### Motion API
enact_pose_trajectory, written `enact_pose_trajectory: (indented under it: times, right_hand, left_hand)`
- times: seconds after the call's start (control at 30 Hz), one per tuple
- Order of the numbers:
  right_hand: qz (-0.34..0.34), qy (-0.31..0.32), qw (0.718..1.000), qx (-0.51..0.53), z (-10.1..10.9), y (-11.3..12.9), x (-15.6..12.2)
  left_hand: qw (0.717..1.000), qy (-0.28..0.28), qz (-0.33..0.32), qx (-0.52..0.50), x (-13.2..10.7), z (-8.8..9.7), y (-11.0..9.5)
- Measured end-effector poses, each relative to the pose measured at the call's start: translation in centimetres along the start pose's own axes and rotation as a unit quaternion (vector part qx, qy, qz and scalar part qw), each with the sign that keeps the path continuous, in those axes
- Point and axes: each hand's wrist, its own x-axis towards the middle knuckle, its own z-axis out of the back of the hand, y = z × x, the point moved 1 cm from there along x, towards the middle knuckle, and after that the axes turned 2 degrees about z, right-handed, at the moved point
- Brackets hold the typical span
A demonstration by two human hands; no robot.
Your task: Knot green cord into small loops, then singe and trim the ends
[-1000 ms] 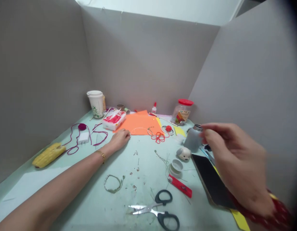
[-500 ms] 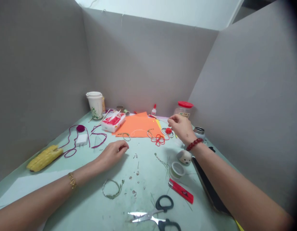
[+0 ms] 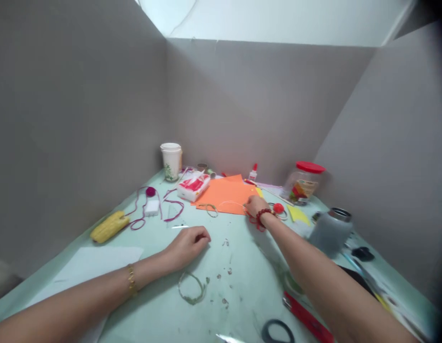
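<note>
Our right hand (image 3: 255, 206) reaches to the lower edge of the orange sheet (image 3: 224, 194), its fingers (image 3: 246, 206) curled down at the end of a thin white thread (image 3: 230, 202); we cannot tell whether they pinch it. A tangle of red thread (image 3: 252, 219) lies just under the wrist, with a red pompom (image 3: 278, 207) just beside it. Our left hand (image 3: 188, 247) rests loosely curled on the pale green worktop (image 3: 242, 281), and a loop of green cord (image 3: 192, 288) lies open near it, toward us.
</note>
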Motion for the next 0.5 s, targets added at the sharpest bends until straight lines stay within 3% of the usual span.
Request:
enact_pose_trajectory:
  times: [0.1,0.17,0.23,0.37,0.5]
  right_hand:
    - [-0.033,0.034,0.998,-0.035,-0.4,0.6,1.0]
    - [-0.044,0.058,0.996,-0.052,-0.7,0.8,1.6]
    - [-0.047,0.076,0.994,-0.064,-1.0,0.9,2.0]
    - [-0.025,0.083,0.994,-0.07,-1.2,0.7,2.6]
    - [0.027,0.033,0.998,-0.05,-0.8,0.3,2.6]
  left_hand:
    - [0.991,0.007,-0.095,0.092,2.0,-0.1,-1.0]
    - [0.985,0.01,-0.117,0.126,4.6,-0.6,-1.9]
    - [0.965,0.048,-0.162,0.201,7.6,-1.8,-2.8]
    - [0.955,0.087,-0.155,0.236,12.5,-5.1,-3.7]
    - [0.949,0.109,-0.14,0.26,14.2,-7.0,-2.9]
